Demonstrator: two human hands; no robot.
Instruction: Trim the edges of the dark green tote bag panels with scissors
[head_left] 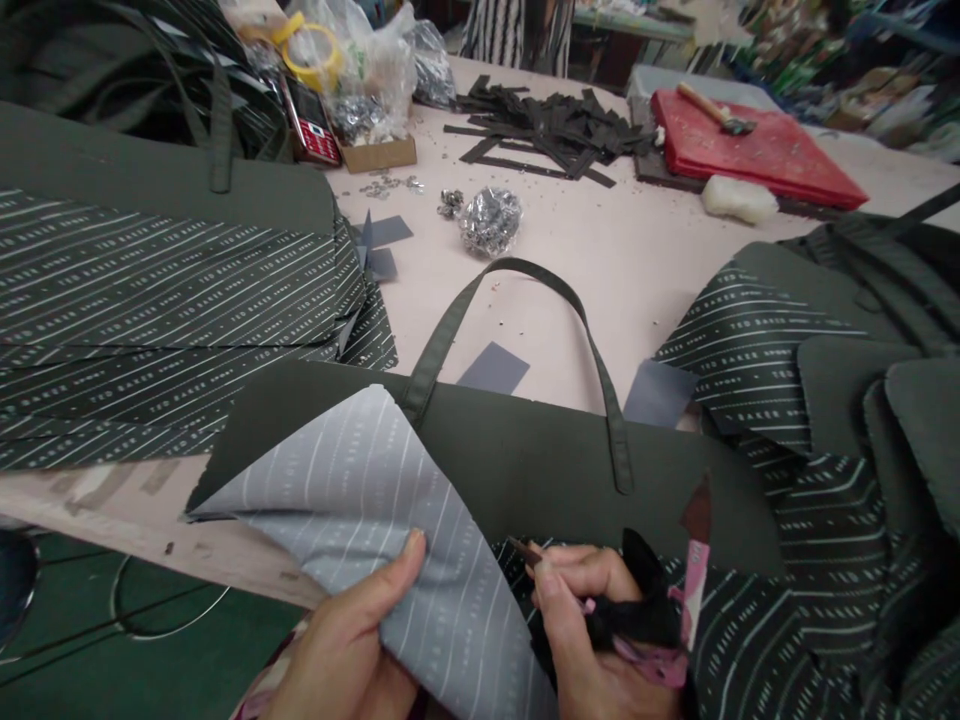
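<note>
Your left hand (341,650) pinches the matt grey striped lining cloth (390,520) of the matt dark green bag panel (525,460), which has a smooth woven strap (525,275). Beyond it, the tabletop (615,250) looks smooth and pale, and crinkled glossy plastic bags (491,220) hold shiny metal bits.

Worktable (600,250) layout, seen from the near edge.
A dark green fabric tote panel with a looped handle (525,470) lies at centre; stacked striped panels (150,300) at nine o'clock, more striped panels (825,400) at three, black strips (547,125) at twelve, a red mat (757,155) with a hammer (716,108) on it at one.
</note>
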